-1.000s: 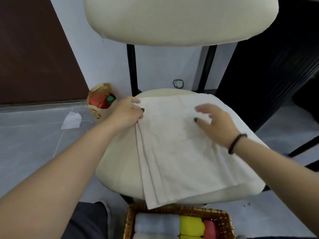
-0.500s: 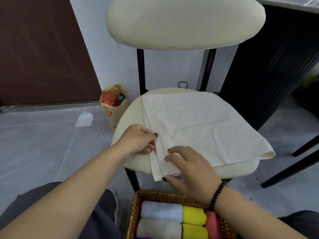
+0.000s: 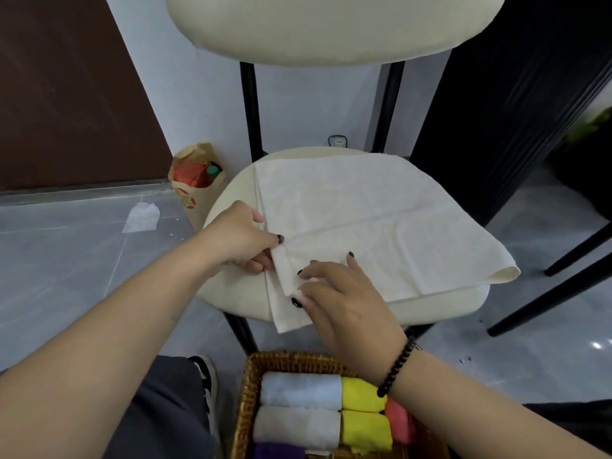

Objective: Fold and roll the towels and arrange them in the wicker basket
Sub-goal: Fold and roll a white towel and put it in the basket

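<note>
Fingers of the left hand (image 3: 238, 238) pinch the near corner of the cream towel (image 3: 364, 226), which lies folded on the chair seat (image 3: 225, 207). The right hand (image 3: 341, 299) presses flat on that corner, fingers spread. Below the seat, the wicker basket (image 3: 251, 376) holds rolled towels (image 3: 301, 390). No writing can be read.

Soft, even, slightly cool indoor light; medium brightness, no hard shadows. Faint diffuse shadow under chair seat (image 3: 347, 303) on grey floor (image 3: 66, 260). Small bright glare spot on floor tile at lower right. Dark cabinet (image 3: 513, 94) at right nearly black, detail lost. Strong wide-angle bending toward edges: chair backrest (image 3: 331, 24) bulges, forearms stretch large at bottom corners. Centre fairly sharp; towel (image 3: 364, 226) weave washed out, slight softness, compression smear.
</note>
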The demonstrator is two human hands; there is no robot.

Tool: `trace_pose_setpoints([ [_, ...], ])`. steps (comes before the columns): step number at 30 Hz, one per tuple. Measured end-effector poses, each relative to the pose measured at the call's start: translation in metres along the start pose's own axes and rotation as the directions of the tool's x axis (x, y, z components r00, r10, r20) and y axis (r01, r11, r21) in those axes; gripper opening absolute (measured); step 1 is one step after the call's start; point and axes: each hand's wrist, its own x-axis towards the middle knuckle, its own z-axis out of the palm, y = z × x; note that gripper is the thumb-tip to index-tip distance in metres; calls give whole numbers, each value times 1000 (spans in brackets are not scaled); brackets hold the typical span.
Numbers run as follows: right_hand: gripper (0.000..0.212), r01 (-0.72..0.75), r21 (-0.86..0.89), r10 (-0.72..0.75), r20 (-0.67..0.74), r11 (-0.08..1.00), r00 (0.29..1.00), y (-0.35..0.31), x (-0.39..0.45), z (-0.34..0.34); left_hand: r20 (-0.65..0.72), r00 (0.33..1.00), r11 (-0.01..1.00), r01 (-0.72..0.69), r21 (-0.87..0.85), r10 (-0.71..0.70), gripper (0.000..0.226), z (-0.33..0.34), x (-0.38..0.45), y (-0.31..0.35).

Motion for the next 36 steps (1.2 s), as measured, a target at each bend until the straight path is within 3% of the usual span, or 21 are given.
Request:
trace_pose_setpoints([
  [3, 28, 100, -2, -100, -74, 995, 992, -6, -1, 5, -11, 1000, 998, -3, 68, 4, 48, -5, 0, -2],
  [10, 34, 190, 0, -189, -81, 982, 979, -16, -6, 26, -50, 999, 964, 20, 265, -7, 56, -12, 5, -9],
  [20, 29, 187, 24, -183, -114, 982, 977, -24, 2, 36, -6, 999, 980, 35, 194, -35, 49, -22, 8, -11],
  [24, 31, 226, -16, -227, -54, 974, 972, -25, 2, 36, -4, 1000, 981, 15, 195, -14, 42, -23, 8, -14],
  [28, 13, 296, -45, -292, 80, 954, 953, -24, 0, 32, -4, 1000, 983, 12, 182, -11, 38, -25, 9, -15],
  [30, 17, 322, -38, -314, 148, 946, 938, -20, -3, 25, -4, 1000, 981, -3, 193, 4, 35, -26, 9, -16],
  [33, 20, 308, -54, -293, 188, 950, 937, -9, -9, 13, 1, 998, 972, -56, 230, 57, 31, -26, 7, -17],
  [36, 8, 273, -35, -259, 214, 961, 942, 3, -11, -3, -33, 996, 957, -70, 280, 83, 30, -23, 4, -18],
])
